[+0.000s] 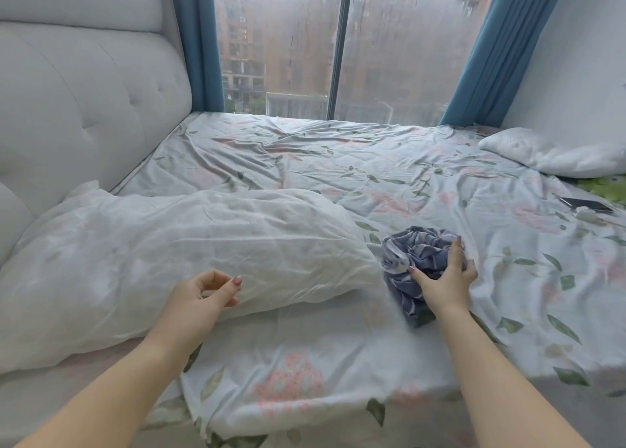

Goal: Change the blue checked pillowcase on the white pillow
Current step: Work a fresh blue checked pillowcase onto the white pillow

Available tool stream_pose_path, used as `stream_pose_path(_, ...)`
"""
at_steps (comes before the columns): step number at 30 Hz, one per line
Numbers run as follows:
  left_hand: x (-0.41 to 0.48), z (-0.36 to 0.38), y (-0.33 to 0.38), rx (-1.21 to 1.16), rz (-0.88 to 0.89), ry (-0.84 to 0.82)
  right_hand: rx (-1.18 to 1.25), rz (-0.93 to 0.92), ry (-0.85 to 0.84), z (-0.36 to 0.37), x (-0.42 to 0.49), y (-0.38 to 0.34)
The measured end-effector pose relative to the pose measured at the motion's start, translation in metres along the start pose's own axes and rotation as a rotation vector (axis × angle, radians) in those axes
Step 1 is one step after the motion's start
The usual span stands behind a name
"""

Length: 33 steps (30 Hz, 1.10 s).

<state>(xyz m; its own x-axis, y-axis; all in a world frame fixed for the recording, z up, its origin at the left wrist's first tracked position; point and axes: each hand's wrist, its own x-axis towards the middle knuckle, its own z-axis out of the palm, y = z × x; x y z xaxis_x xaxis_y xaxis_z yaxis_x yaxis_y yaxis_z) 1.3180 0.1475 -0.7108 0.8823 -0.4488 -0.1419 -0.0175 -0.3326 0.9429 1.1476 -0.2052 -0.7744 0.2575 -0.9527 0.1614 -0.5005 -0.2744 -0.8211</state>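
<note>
Our right grip is clamped on the pillowcase, which is off the pillow and wadded into a ball on the bed, approx halfway along the front edge, just right of the pillow. Pillow's bare, lying at the front-left corner w/ one end up against the headboard. Our left grip is loosely curled w/ nothing in it, right at the pillow's near edge. Can't tell if it's touching tbh. A 2nd pillow and a phone sit by the bed's right edge.
</note>
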Motion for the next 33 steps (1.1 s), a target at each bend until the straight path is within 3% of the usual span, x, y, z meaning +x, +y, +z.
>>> stream_pose_path(5,0.005,0.003,-0.001,-0.013,0.020,-0.011,-0.141,-0.071,0.090,-0.008,-0.009,-0.018)
stream_pose_path(9,0.007,0.003,0.000,-0.014,0.047,-0.011,-0.066,-0.489,0.266,-0.013,-0.040,-0.059)
stream_pose_path(13,0.005,0.000,-0.002,0.003,0.087,0.003,0.043,-0.726,0.089,0.010,-0.099,-0.087)
stream_pose_path(17,-0.004,-0.011,-0.004,0.018,0.121,0.042,0.071,-0.755,-0.145,0.039,-0.156,-0.109)
stream_pose_path(21,-0.024,-0.041,-0.002,0.105,0.189,0.084,0.054,-0.843,-0.254,0.065,-0.196,-0.133)
stream_pose_path(25,-0.056,-0.091,-0.011,0.218,0.264,0.242,0.102,-0.846,-0.367,0.090,-0.235,-0.163)
stream_pose_path(33,-0.169,-0.254,-0.067,0.351,0.091,0.569,0.240,-0.987,-0.673,0.123,-0.369,-0.264)
